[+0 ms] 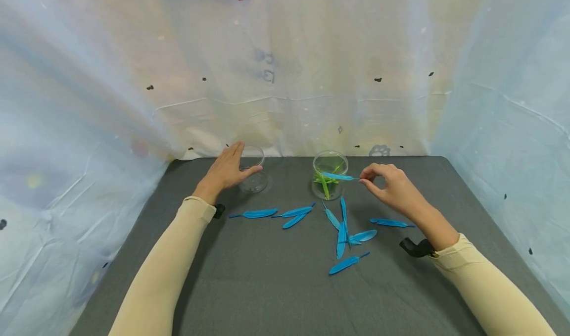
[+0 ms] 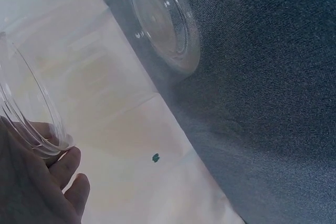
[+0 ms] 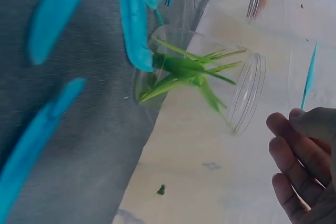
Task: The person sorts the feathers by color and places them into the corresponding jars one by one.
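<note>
My left hand (image 1: 226, 171) grips a clear jar (image 1: 255, 182) near its rim, at the back left of the table. The left wrist view shows fingers (image 2: 65, 169) wrapped round the rim (image 2: 39, 103). Between thumb and forefinger, my right hand (image 1: 396, 188) pinches a blue feather (image 1: 338, 176) by its quill. In the head view this feather overlaps a second clear jar (image 1: 330, 155), which holds several green feathers (image 1: 326, 186). The right wrist view has the blue feather (image 3: 310, 77) upright beyond the mouth of that jar (image 3: 249, 95), off to its side.
Several blue feathers lie on the grey table (image 1: 267, 286): one front left (image 1: 260, 213), a crossed group (image 1: 341, 239) before the second jar, one nearer me (image 1: 349, 264), and one beneath my right hand (image 1: 389, 222). A patterned curtain (image 1: 303, 69) hangs behind the table.
</note>
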Demonstrator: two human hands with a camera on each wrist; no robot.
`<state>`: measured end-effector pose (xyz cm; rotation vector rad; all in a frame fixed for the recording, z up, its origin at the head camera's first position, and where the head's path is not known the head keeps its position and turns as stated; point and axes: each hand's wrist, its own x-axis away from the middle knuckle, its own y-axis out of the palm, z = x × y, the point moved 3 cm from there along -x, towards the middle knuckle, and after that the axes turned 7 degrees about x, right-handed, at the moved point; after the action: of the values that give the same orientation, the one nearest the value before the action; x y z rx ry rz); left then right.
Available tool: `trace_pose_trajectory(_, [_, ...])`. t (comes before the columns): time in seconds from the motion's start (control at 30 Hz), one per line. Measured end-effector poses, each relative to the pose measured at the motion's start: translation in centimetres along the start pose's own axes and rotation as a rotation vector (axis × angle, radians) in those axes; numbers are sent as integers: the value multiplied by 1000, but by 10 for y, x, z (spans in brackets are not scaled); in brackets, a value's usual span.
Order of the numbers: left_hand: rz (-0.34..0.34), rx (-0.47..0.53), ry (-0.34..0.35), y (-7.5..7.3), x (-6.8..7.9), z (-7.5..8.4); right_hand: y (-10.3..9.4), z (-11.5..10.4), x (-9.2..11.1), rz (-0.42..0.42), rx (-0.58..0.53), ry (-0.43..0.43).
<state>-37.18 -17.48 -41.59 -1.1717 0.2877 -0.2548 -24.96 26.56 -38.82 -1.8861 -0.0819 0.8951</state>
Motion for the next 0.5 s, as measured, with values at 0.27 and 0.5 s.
trace_pose_trajectory(0.27, [0,-6,1,1,-1,0,8,-12,-41,-41,42,-93])
trace_pose_trajectory(0.5, [-4,0,-5,1,-1,3,14,-21,-77,-52,52,-170])
